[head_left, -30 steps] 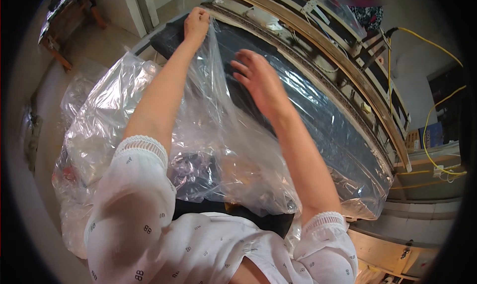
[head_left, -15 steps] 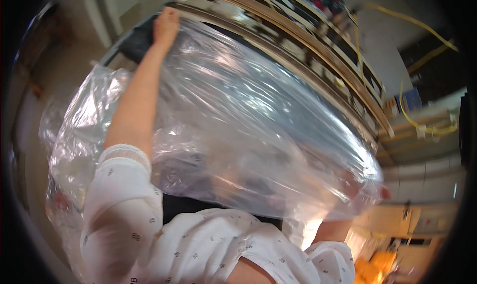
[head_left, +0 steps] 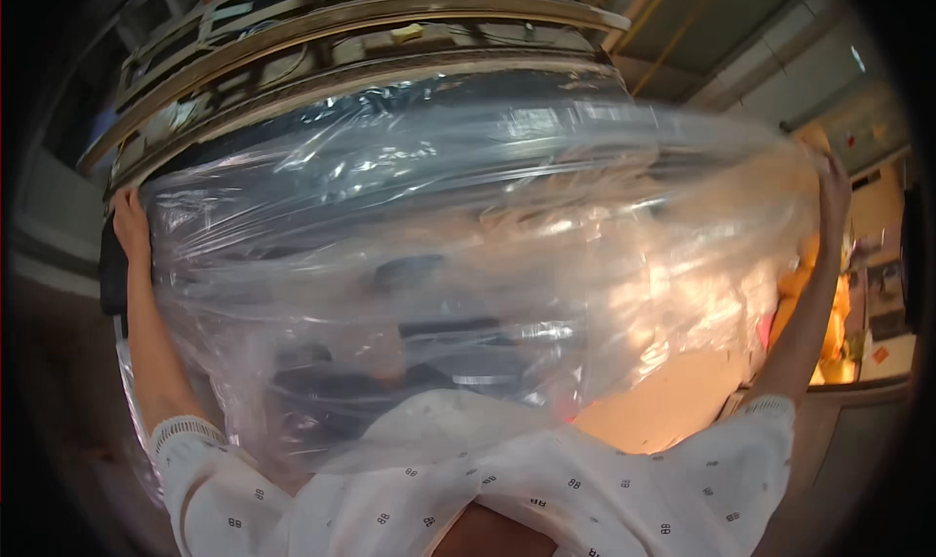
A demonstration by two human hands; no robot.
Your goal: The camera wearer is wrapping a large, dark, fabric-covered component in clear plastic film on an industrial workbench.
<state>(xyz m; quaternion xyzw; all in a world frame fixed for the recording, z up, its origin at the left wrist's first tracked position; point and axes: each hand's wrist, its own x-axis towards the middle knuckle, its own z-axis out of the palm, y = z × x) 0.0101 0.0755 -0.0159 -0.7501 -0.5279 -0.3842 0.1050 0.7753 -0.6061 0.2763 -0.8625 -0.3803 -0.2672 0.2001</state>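
Note:
A large clear plastic sheet (head_left: pixel 468 264) is stretched wide between my two arms, creased and shiny. My left hand (head_left: pixel 129 220) is closed on its left edge, beside the dark padded corner of the surface beneath. At the far right my right hand (head_left: pixel 829 177), somewhat blurred, grips the sheet's other end, held up off the surface. Under the far part of the sheet a dark covering (head_left: pixel 526 89) shows. Through the nearer part, dark and pale shapes appear, too hazy to name.
Beyond the sheet runs a wooden frame with long rails (head_left: pixel 390 20). A small yellow piece (head_left: pixel 408 33) rests there. On the right are an orange-yellow bundle (head_left: pixel 829 333) and a tiled wall (head_left: pixel 795 84). Below the sheet's right side lies a pale flat surface (head_left: pixel 673 401).
My view has turned to the right. My right hand has swung outward and up, pulling the sheet out wide. My left hand still holds its edge.

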